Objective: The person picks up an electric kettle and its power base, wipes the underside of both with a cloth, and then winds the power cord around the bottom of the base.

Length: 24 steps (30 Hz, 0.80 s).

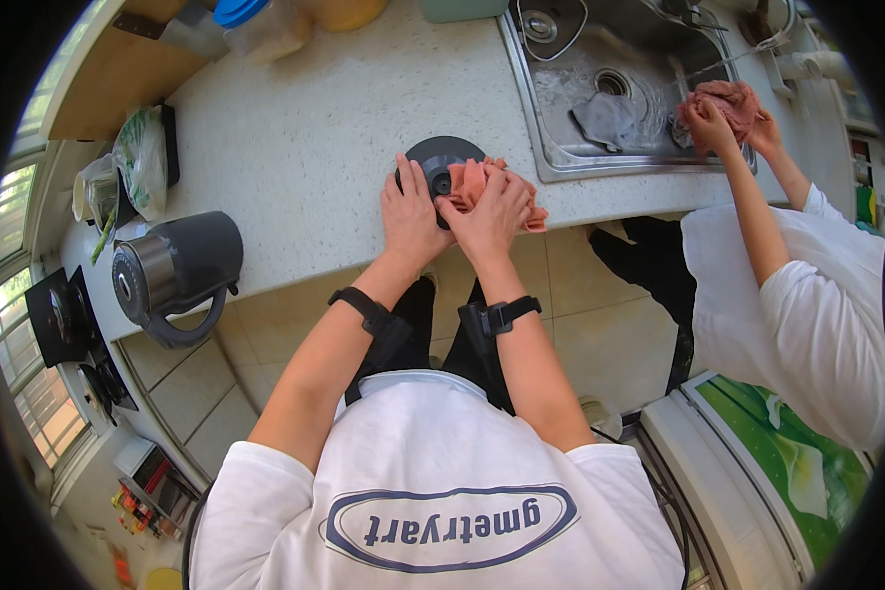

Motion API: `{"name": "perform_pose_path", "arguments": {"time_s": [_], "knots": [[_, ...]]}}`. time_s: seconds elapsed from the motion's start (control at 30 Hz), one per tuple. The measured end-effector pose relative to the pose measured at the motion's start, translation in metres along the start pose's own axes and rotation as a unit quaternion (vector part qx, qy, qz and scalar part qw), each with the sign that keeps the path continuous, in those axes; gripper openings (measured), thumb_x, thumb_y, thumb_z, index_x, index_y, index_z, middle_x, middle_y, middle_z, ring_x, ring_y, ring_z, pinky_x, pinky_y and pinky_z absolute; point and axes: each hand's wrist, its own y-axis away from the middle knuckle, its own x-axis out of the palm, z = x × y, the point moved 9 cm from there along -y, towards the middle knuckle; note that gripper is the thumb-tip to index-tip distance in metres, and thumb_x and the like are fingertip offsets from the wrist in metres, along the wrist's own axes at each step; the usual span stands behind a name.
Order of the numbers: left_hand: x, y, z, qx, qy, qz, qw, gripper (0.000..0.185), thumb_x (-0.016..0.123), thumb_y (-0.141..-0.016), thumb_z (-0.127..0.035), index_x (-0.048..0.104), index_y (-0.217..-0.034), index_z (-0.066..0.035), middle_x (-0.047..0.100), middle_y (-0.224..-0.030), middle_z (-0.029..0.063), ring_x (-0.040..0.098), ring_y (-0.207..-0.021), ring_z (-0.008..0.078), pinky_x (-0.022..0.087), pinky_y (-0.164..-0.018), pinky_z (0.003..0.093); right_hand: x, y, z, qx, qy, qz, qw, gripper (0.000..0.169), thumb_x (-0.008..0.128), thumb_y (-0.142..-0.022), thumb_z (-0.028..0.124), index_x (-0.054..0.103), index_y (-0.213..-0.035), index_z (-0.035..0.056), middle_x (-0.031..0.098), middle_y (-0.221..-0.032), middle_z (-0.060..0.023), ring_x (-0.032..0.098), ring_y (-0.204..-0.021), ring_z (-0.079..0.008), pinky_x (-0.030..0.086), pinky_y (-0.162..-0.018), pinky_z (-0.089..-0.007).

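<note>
On the speckled white countertop [310,147], near its front edge, lies a dark round appliance base [442,151] with a small round fitting at its centre. My left hand [413,210] grips the left side of this base, fingers over its rim. A pinkish-red cloth [468,181] is bunched under my right hand [490,210], whose fingers press it on the right part of the base. Farther left stands an electric kettle [203,243] with a dark body, metal band and handle. The underside of the base is hidden.
To the right, a co-worker's hands [715,129] hold a pink cloth [730,103] over the steel sink [560,166], where a grey cloth [608,122] lies. A plastic bag [144,162] stands at the left, and a blue-lidded container [265,33] at the back.
</note>
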Motion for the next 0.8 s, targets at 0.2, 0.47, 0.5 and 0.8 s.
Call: {"name": "perform_pose_path", "arguments": {"time_s": [0.2, 0.47, 0.5, 0.8], "knots": [[-0.005, 0.002, 0.005, 0.056, 0.036, 0.048, 0.997, 0.097, 0.078, -0.069, -0.036, 0.041, -0.143, 0.016, 0.035, -0.152, 0.0355, 0.05, -0.114, 0.0433, 0.043, -0.099, 0.0485, 0.009, 0.008, 0.013, 0.037, 0.059, -0.058, 0.996, 0.073, 0.086, -0.067, 0.043, 0.051, -0.123, 0.011, 0.046, -0.135, -0.0181, 0.042, -0.123, -0.04, 0.036, -0.098, -0.0547], [-0.002, 0.002, 0.01, 0.063, 0.043, 0.006, 0.997, 0.086, 0.074, -0.073, -0.031, 0.045, -0.141, 0.012, 0.039, -0.15, 0.0344, 0.052, -0.11, 0.0422, 0.045, -0.095, 0.0472, 0.017, 0.011, 0.019, 0.04, 0.072, -0.09, 0.992, 0.069, 0.083, -0.069, 0.042, 0.052, -0.122, 0.0111, 0.044, -0.137, -0.0197, 0.039, -0.127, -0.0417, 0.035, -0.1, -0.0566], [-0.003, 0.001, 0.011, 0.064, 0.039, 0.006, 0.997, 0.089, 0.075, -0.072, -0.031, 0.044, -0.142, 0.012, 0.038, -0.15, 0.034, 0.052, -0.11, 0.0415, 0.045, -0.094, 0.0464, 0.018, 0.009, 0.018, 0.043, 0.063, -0.08, 0.994, 0.068, 0.083, -0.069, 0.041, 0.053, -0.122, 0.0113, 0.044, -0.137, -0.0198, 0.039, -0.127, -0.0418, 0.035, -0.1, -0.057], [-0.009, -0.001, 0.021, 0.076, 0.076, 0.052, 0.993, 0.121, 0.093, -0.048, -0.049, 0.045, -0.144, 0.008, 0.041, -0.151, 0.0271, 0.053, -0.113, 0.0378, 0.046, -0.096, 0.0446, 0.005, 0.009, 0.001, -0.031, -0.012, -0.048, 0.998, 0.062, 0.083, -0.071, 0.033, 0.058, -0.124, 0.0139, 0.047, -0.135, -0.0175, 0.04, -0.128, -0.041, 0.036, -0.101, -0.0568]]}}
